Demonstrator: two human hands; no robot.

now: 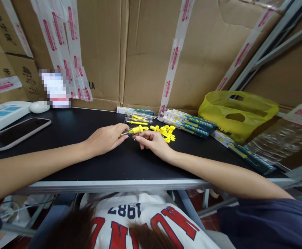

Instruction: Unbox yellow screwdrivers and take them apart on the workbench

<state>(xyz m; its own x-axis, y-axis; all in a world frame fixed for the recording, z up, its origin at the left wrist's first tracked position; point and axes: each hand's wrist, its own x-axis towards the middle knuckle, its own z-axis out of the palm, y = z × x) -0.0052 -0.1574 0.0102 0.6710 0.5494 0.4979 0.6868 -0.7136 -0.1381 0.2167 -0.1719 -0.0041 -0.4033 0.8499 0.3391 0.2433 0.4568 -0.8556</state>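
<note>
Near the middle of the black table (130, 166), my left hand (105, 138) is closed on a thin tool with metal parts, its shape partly hidden by the fingers. A yellow plastic piece (138, 129) with a hooked end lies between my two hands, by the tool. My right hand (154, 143) has its thumb and fingers pinched together beside that piece; what they hold is too small to name. A pile of small yellow plastic parts (168, 133) sits just behind and right of my right hand. Clear packets with yellow sticks (139, 119) lie behind both hands.
Slim green and white boxes (187, 123) lie at the back right, one more box (244, 152) nearer the right edge. Beyond them are a yellow plastic bag (239, 114) and clear packaging (278, 138). A phone (18, 131) and a white keyboard (5, 114) occupy the left.
</note>
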